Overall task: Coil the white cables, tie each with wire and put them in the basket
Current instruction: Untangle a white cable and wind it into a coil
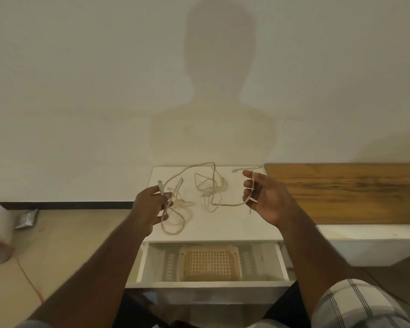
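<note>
White thin cables (208, 188) lie in loose tangles on the small white table (234, 223) in front of me, none of them coiled yet as far as I can see. My left hand (149, 209) is pinched shut on one cable near its plug end, with a slack loop hanging below my fingers. My right hand (264, 197) holds the far stretch of a cable draped across its half-curled fingers, so the length runs between my two hands over the tabletop. I cannot tell how many separate cables there are in the tangle. A short dark strand dangles under my right hand; it may be tying wire, but I cannot be sure. The pale latticed plastic basket (210, 262) sits in the open white drawer (208, 284) just below the table edge, and it holds nothing. By my reckoning the job is at its very start: every coil, every tie and every drop into the basket is left to do.
</note>
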